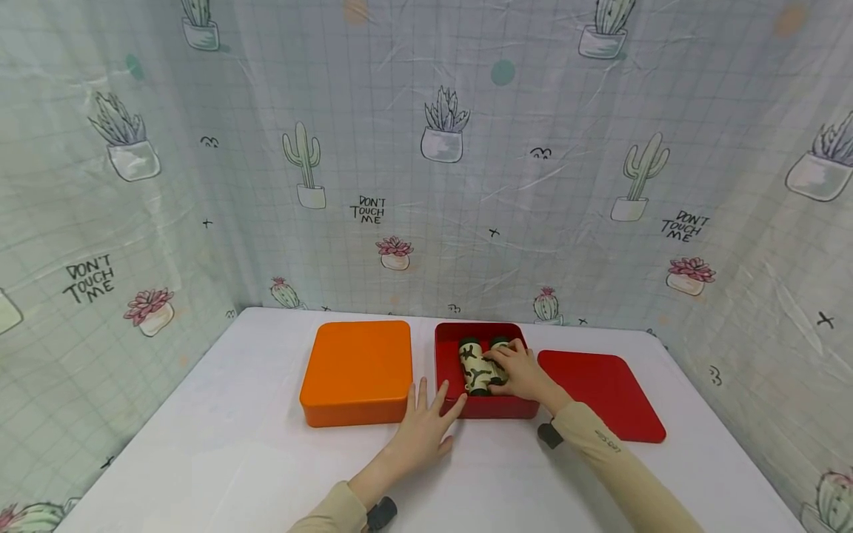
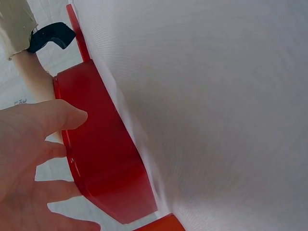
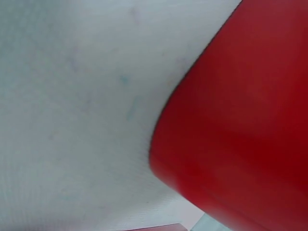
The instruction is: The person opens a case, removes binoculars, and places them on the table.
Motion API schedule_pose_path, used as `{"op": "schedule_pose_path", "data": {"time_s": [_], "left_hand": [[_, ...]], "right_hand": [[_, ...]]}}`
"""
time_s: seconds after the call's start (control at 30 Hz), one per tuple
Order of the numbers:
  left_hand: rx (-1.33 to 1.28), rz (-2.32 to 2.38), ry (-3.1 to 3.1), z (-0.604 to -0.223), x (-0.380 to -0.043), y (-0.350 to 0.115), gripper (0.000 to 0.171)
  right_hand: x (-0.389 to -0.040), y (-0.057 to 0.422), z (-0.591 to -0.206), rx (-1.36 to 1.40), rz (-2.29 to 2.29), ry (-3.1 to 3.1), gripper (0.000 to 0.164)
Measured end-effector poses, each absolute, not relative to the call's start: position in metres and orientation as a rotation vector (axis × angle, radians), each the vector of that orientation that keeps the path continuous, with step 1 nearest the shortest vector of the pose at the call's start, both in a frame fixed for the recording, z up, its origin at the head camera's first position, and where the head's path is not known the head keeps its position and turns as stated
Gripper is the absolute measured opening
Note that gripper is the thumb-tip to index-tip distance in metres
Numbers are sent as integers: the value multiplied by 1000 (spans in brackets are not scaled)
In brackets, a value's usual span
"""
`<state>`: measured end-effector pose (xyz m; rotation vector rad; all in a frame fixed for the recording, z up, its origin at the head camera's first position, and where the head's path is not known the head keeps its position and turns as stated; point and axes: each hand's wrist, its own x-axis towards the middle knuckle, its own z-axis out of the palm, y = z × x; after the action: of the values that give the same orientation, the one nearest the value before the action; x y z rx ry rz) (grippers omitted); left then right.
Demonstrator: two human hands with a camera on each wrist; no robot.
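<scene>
A pair of camouflage binoculars (image 1: 474, 366) lies inside an open red box (image 1: 443, 348). My right hand (image 1: 523, 372) reaches over the box's right side and grips the right barrel, partly hiding it. At the box's near left corner my left hand (image 1: 423, 431) is spread, fingers straight and apart. In the left wrist view that hand (image 2: 29, 149) has its fingertips at the rim of the red box (image 2: 103, 134). The right wrist view shows only the outer wall of the red box (image 3: 240, 115), with no hand in sight.
An orange box (image 1: 360, 363) stands left of the red box, its near right corner close to my left fingers. A flat red lid (image 1: 603, 392) lies on the white table (image 1: 253, 444) to the right, beneath my right forearm. A patterned sheet (image 1: 466, 185) hangs behind the table.
</scene>
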<state>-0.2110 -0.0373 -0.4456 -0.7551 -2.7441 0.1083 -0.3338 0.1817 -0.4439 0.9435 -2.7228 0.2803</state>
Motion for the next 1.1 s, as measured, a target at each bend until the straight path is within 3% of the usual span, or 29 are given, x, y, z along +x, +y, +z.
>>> {"op": "schedule_pose_path", "data": {"time_s": [1.1], "left_hand": [[-753, 125, -2772, -440, -213, -40, 67]], "right_hand": [[-332, 183, -426, 910, 234, -2641, 55]]}}
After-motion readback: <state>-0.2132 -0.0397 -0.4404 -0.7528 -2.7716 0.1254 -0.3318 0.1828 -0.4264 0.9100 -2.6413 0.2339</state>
